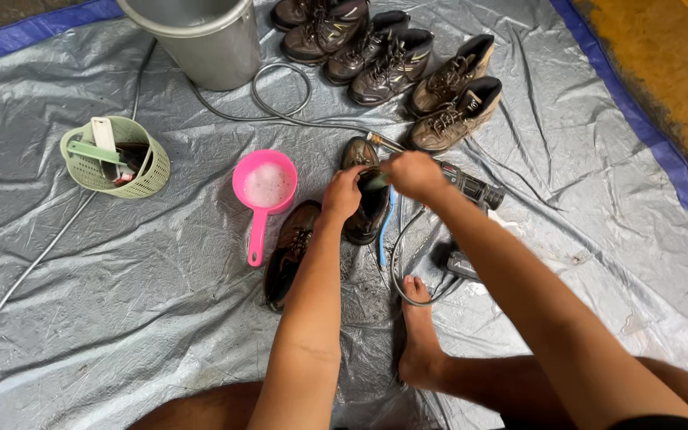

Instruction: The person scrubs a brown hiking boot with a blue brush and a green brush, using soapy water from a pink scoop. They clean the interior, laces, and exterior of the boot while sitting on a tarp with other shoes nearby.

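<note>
Hands meet over a dark brown boot (364, 191) in the middle of the frame. The left hand (342, 193) is closed around the top edge of the boot and holds it steady. The right hand (414, 174) is closed on a small green brush (377, 181), which touches the boot opening between the two hands. A second brown boot (288, 253) lies on its side just to the lower left, near the left forearm. A pink scoop (263, 191) full of foam stands left of the boot, its handle pointing down. Further left is a green basket (149, 179) with brushes inside. A grey bucket (201, 40) stands at the upper middle, and three pairs of boots (396, 68) are in a row at the top. A hose with a spray nozzle (471, 189) lies behind the right wrist. A bare foot (417, 334) rests on the grey tarp (81, 279) below.
</note>
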